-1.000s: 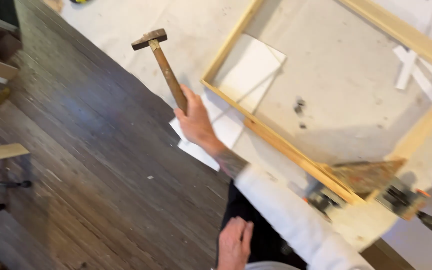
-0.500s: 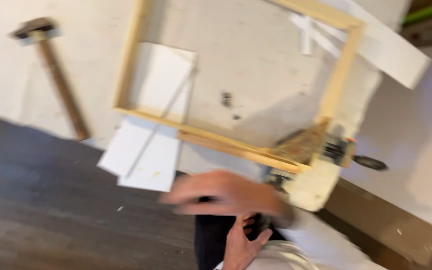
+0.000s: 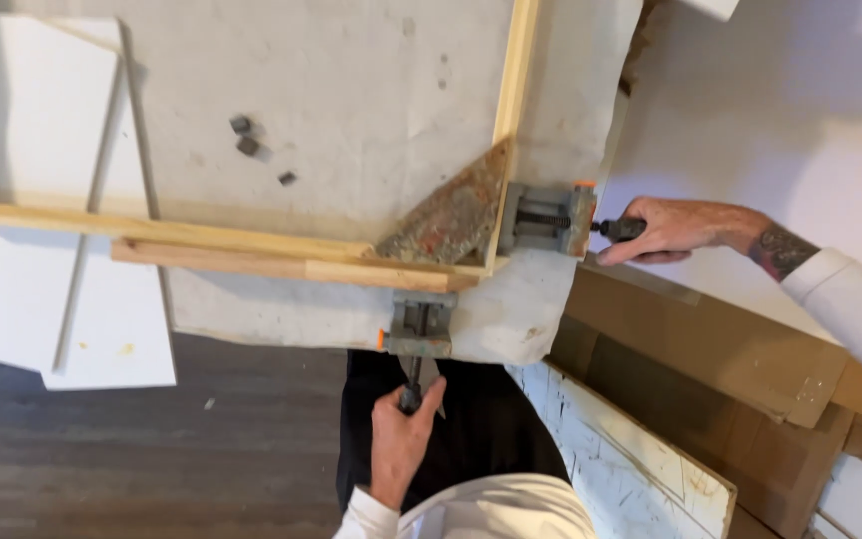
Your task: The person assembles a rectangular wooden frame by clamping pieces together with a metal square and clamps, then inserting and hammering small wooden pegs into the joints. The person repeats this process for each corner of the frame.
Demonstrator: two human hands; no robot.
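My left hand point(image 3: 399, 439) is closed on the lower screw handle point(image 3: 411, 384) of the corner clamp point(image 3: 451, 225); my right hand point(image 3: 665, 230) grips the side screw handle point(image 3: 619, 230). The clamp sits just ahead of my left hand, holding the wooden frame point(image 3: 251, 262) corner. Small metal bits point(image 3: 244, 135) lie farther ahead-left on the bench point(image 3: 351, 90); white boards point(image 3: 37, 250) are well left.
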